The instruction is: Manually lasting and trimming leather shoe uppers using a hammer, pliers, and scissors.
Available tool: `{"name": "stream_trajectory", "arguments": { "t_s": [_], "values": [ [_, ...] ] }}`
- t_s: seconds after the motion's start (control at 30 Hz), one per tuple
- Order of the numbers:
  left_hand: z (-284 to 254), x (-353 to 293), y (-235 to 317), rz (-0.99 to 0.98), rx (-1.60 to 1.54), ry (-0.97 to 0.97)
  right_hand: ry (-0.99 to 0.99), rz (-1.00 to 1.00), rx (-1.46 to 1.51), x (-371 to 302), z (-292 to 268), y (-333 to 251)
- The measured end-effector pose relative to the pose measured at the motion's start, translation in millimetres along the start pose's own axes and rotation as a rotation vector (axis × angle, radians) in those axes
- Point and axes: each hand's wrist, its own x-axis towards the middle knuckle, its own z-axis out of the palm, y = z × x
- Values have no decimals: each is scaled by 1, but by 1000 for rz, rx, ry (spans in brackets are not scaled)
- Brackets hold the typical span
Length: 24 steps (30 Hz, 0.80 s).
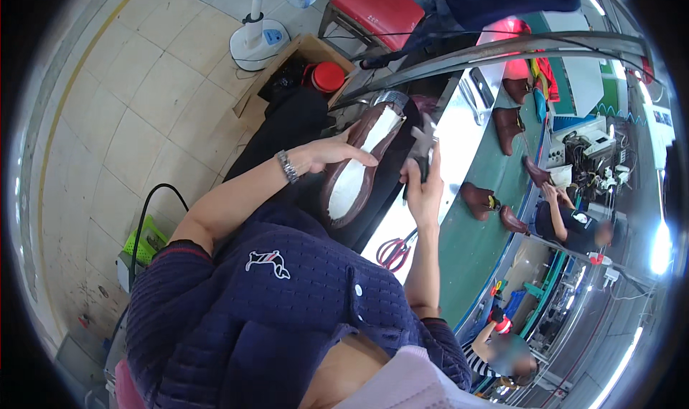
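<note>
My left hand [336, 152] grips a brown leather shoe [337, 201] by its side, with the thumb lying across the sole. The shoe is turned bottom up and shows a white insole [349, 183] edged by the folded leather. Over my dark-clad lap, its heel end points away from me. In my right hand [427, 190], just right of the shoe, is a metal-headed hand tool [423, 140] with a dark handle. The tool's head is beside the shoe's heel end; whether they touch I cannot tell. Red-handled scissors [393, 253] lie below my right hand.
Several brown boots [508, 129] stand along a green conveyor belt [466, 229] at right. A cardboard box [251, 100] with a red-lidded container [327, 76], a fan [258, 43] and a red stool [377, 10] are beyond. Co-workers sit across the belt.
</note>
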Motion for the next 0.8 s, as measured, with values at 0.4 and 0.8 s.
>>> {"name": "stream_trajectory", "arguments": {
  "t_s": [0.4, 0.8],
  "values": [
    [-47, -39, 41, 630, 410, 37, 246, 536, -413, -68, 7, 131],
    [-72, -55, 20, 549, 487, 61, 195, 392, -544, -69, 29, 151]
  ]
}}
